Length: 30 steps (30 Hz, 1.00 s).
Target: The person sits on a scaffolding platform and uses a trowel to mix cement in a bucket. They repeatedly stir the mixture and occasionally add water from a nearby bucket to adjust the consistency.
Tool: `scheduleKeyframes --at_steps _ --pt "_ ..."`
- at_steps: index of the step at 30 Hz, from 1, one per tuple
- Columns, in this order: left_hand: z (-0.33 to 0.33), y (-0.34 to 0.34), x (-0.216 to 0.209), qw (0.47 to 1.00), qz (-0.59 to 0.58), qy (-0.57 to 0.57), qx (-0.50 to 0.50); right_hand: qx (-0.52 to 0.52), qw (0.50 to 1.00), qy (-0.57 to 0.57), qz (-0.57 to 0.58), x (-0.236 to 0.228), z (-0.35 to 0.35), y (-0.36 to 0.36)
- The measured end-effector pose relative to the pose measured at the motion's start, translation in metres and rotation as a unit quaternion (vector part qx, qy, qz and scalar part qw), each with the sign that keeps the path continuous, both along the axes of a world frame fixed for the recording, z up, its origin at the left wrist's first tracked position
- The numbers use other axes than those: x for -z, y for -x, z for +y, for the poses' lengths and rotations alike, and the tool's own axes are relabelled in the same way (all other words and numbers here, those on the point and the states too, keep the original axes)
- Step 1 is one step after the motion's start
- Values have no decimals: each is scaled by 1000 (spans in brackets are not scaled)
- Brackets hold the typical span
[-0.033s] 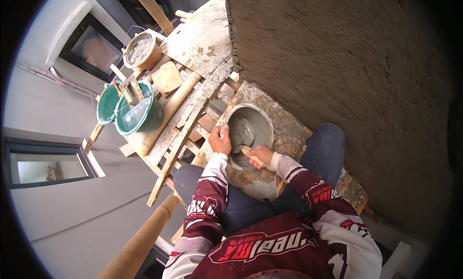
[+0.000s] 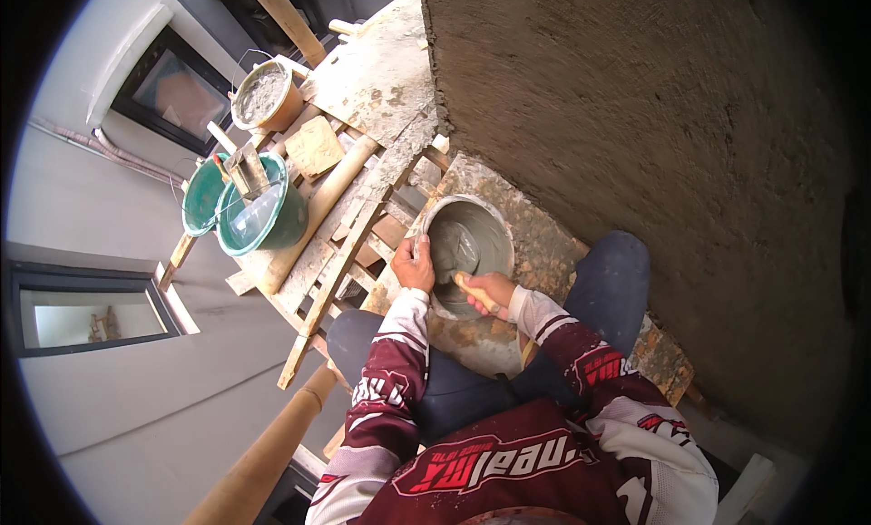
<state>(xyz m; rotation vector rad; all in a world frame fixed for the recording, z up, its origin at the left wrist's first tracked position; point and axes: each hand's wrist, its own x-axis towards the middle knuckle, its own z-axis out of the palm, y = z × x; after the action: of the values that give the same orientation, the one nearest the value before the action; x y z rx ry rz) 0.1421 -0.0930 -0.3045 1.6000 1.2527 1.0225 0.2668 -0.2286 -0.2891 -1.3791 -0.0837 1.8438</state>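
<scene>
Between my legs a round bucket rests on the stained board, with wet grey mortar inside it. My left hand is closed on the bucket's left rim, thumb upward. In my right hand is the wooden handle of a trowel, held low at the near side of the bucket. The handle slants toward the mortar; the trowel's blade is hard to make out in the grey mix.
A rough, freshly plastered wall rises close on the right. On the plank scaffold at left stand green buckets, one holding water and a trowel, and an orange bucket of mortar. Gaps show between the planks. A bamboo pole slants up at lower left.
</scene>
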Motion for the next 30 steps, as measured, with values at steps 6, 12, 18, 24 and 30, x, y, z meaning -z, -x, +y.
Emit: scheduleKeyframes --at_steps 6,12,18,24,30 --pt "3 -1 5 1000 -5 14 -23 172 941 36 290 3 -13 -14" --pt "2 3 2 999 -7 7 -53 -100 987 9 -122 -64 -13 -30" --pt "-3 -12 0 1000 16 -24 -8 -360 863 125 -331 -19 22 -32" --pt "5 -13 1 999 30 -42 6 -561 623 -8 -545 -96 34 -45" --pt "-1 -8 -1 996 -3 -87 18 -546 423 -76 -718 -100 52 -41"
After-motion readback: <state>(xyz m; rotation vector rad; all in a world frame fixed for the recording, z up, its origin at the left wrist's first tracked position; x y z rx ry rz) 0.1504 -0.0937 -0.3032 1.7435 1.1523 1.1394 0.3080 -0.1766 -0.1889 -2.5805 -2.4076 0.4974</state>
